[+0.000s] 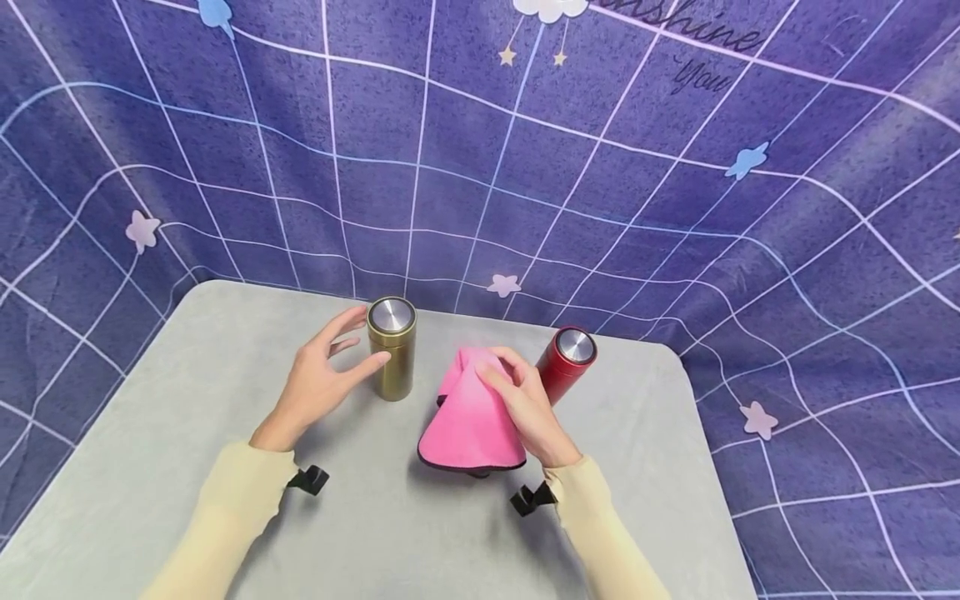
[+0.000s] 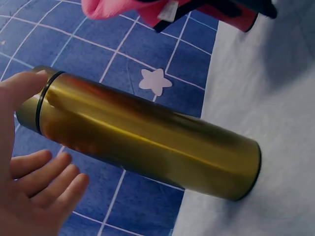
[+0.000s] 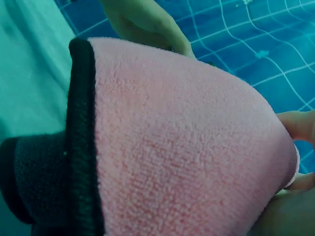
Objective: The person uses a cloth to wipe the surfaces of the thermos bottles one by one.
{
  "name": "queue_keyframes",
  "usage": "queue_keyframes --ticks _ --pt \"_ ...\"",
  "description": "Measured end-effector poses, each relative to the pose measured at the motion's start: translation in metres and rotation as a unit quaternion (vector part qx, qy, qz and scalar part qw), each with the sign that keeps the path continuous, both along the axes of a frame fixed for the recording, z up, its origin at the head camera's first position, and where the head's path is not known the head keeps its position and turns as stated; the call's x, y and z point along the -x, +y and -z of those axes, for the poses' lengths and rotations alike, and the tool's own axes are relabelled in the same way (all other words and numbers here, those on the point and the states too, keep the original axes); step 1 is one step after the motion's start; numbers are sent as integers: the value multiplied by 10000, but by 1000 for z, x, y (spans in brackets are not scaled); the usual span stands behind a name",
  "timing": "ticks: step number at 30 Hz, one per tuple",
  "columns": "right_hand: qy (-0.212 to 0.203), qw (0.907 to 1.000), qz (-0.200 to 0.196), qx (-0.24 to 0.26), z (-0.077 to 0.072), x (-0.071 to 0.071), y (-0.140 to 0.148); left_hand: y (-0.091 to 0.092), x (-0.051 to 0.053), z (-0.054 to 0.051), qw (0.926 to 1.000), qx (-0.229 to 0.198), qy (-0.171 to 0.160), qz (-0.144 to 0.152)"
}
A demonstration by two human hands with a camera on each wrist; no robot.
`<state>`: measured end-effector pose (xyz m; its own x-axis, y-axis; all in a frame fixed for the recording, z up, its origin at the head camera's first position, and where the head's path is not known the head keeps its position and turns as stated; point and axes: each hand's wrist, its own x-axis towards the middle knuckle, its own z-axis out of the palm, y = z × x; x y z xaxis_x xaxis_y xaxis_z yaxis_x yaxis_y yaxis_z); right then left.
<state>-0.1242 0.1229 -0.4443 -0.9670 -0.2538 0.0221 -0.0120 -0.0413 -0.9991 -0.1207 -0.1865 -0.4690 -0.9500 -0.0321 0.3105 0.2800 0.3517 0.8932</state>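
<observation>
A gold thermos flask (image 1: 394,367) with a silver-topped lid stands on the table. Around its upper part, on the left side, my left hand (image 1: 318,375) has its fingers spread and its thumb at the lid; whether the thumb touches cannot be told. In the left wrist view the flask (image 2: 147,137) lies across the picture, the hand (image 2: 34,196) at its lid end. My right hand (image 1: 525,408) pinches the top of a pink fleece piece (image 1: 472,421) with black edging, its lower rim flaring out. The fleece (image 3: 187,132) hides most of that hand in the right wrist view.
A red thermos flask (image 1: 558,375) stands just beyond my right hand. The table (image 1: 360,533) has a pale grey cover. A purple-blue curtain (image 1: 465,167) with a grid and stars hangs behind and around it.
</observation>
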Motion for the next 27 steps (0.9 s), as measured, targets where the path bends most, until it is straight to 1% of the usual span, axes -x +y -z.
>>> queue_keyframes --ticks 4,6,9,12,14,20,25,27 --pt "240 9994 88 -224 -7 10 -9 0 4 -7 9996 164 -182 111" --pt "285 9992 98 -265 -9 14 -12 -1 5 -9 9995 191 -224 141" --pt "235 9992 151 -270 -10 21 -16 0 9 -12 9994 127 -257 197" --pt "147 9995 221 -152 -9 27 -20 1 11 -14 9991 75 -333 260" --pt "91 9997 233 -24 -7 31 -22 2 12 -15 9988 158 -371 280" --pt "-36 9995 106 311 -3 39 -27 1 11 -17 9977 427 -449 273" --pt "-73 9995 -68 296 -2 42 -30 1 11 -18 9972 505 -486 244" --pt "8 9997 -91 234 -1 43 -31 1 12 -19 9972 541 -465 226"
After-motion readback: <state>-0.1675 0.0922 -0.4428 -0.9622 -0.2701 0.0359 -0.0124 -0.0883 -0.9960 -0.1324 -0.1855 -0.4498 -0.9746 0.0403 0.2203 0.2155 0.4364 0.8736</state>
